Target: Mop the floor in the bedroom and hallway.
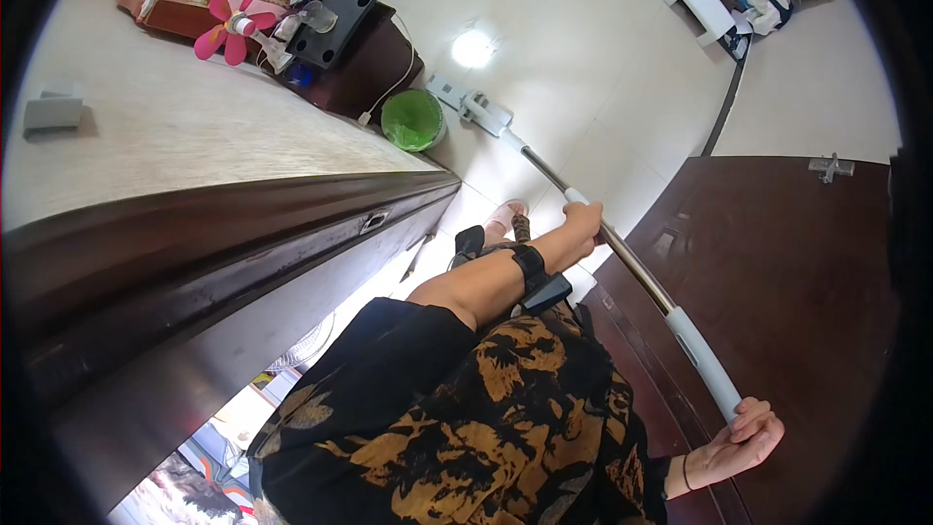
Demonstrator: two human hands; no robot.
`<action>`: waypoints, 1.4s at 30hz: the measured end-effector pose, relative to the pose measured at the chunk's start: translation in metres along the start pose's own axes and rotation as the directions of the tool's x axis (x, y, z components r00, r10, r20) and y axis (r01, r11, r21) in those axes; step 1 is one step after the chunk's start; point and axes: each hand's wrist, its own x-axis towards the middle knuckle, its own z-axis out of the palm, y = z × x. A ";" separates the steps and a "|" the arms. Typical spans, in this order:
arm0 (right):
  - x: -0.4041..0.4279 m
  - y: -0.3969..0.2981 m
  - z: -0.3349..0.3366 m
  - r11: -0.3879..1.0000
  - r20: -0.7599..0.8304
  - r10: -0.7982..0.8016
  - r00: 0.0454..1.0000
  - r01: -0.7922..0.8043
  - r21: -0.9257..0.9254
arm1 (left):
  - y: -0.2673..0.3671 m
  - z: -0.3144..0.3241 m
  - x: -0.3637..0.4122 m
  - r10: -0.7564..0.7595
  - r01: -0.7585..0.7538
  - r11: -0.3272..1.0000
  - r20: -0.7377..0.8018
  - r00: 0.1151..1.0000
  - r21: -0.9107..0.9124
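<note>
A flat mop with a steel pole point(634, 259) and light grey grips runs diagonally before me. My left hand point(583, 226) is closed around the pole just below its upper grey collar. At the near end, the fingers of my right hand point(751, 434) curl over the tip of the grey handle point(703, 361). The flat mop head point(470, 103) rests on the pale tiled floor, close to a green-lined bin point(412, 120). Beneath my left arm, one foot in a light sandal point(508, 215) shows on the tiles.
A dark wooden door frame point(306, 211) stands to my left and a brown door point(787, 248) to my right. Beyond the bin, a dark cabinet point(364, 73) holds a black tray point(339, 14) and a pink-bladed fan point(235, 23). Cloth items point(765, 4) lie at the far right.
</note>
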 end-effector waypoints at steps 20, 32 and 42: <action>-0.020 0.034 0.094 0.957 -0.031 0.290 0.956 -0.289 0.031 | 0.109 -0.042 0.059 0.276 -0.248 0.919 -0.050 0.960 0.306; -0.023 0.026 0.102 0.974 0.073 0.203 0.977 -0.209 0.090 | 0.102 -0.037 0.030 0.251 -0.252 0.968 -0.069 0.965 -0.006; -0.020 0.035 0.168 0.928 0.574 0.289 0.766 -0.372 0.029 | 0.196 -0.055 0.091 0.348 -0.318 0.880 -0.024 0.937 0.354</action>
